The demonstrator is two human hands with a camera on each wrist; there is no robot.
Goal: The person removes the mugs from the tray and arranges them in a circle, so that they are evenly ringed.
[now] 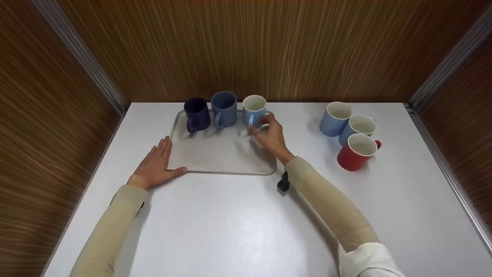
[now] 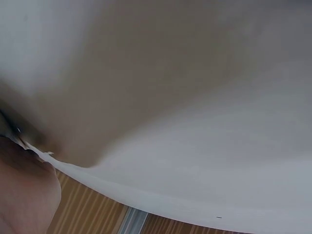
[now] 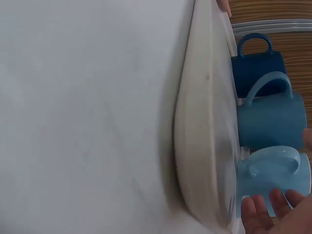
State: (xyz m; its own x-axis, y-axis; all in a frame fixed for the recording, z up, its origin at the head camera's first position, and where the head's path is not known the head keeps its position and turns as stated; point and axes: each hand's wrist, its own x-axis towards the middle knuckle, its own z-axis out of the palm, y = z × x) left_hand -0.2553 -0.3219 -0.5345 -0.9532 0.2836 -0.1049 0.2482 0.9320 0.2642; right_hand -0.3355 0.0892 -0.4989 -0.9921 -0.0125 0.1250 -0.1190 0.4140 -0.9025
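Observation:
On the shallow light tray (image 1: 215, 157), a dark navy mug (image 1: 197, 115), a grey-blue mug (image 1: 225, 109) and a light blue mug (image 1: 251, 115) stand upright in a row along the back. Their handles face the front. My right hand (image 1: 272, 138) is at the light blue mug, thumb and fingers spread on either side of its handle (image 3: 275, 155); a gap shows around the handle in the right wrist view. My left hand (image 1: 155, 163) lies with straight fingers along the tray's left edge, its thumb at the front left corner. The left wrist view shows mostly blurred white surface.
To the right of the tray, two light blue mugs (image 1: 335, 120) (image 1: 357, 129) and a red mug (image 1: 354, 154) stand close together on the white table (image 1: 230, 223). Wood-grain panels (image 1: 269, 50) rise behind and at both sides.

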